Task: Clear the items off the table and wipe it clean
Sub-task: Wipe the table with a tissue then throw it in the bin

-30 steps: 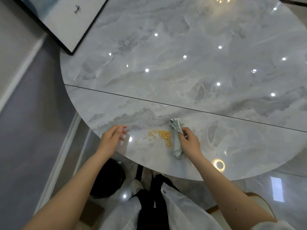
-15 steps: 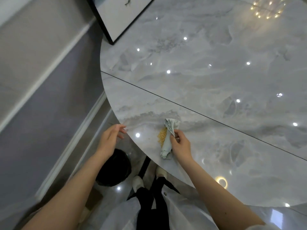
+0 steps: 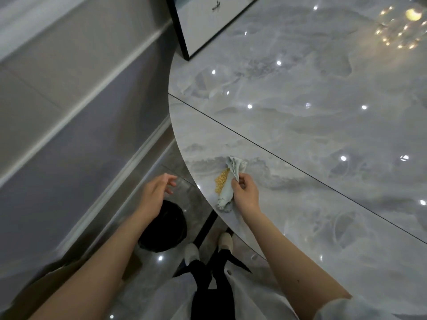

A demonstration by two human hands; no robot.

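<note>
A glossy grey marble table [image 3: 312, 139] fills the right side of the head view. Near its rounded left edge lies a small heap of yellow crumbs [image 3: 221, 184]. My right hand [image 3: 246, 192] grips a rolled pale green cloth [image 3: 227, 192] that lies right against the crumbs on their right side. My left hand [image 3: 155, 195] hovers off the table, left of its edge, with relaxed, slightly cupped fingers and nothing in it. It hangs above a black bin [image 3: 165, 229] on the floor.
A framed picture [image 3: 208, 21] leans at the table's far left corner. A grey wall with a white skirting [image 3: 92, 125] runs along the left. A dark seam [image 3: 300, 169] crosses the tabletop. My feet [image 3: 208, 248] stand beside a black table leg.
The cloth has pushed the crumbs left into a tight heap near the table's edge. My left hand has come off the tabletop and now hovers beyond the edge, over the bin.
</note>
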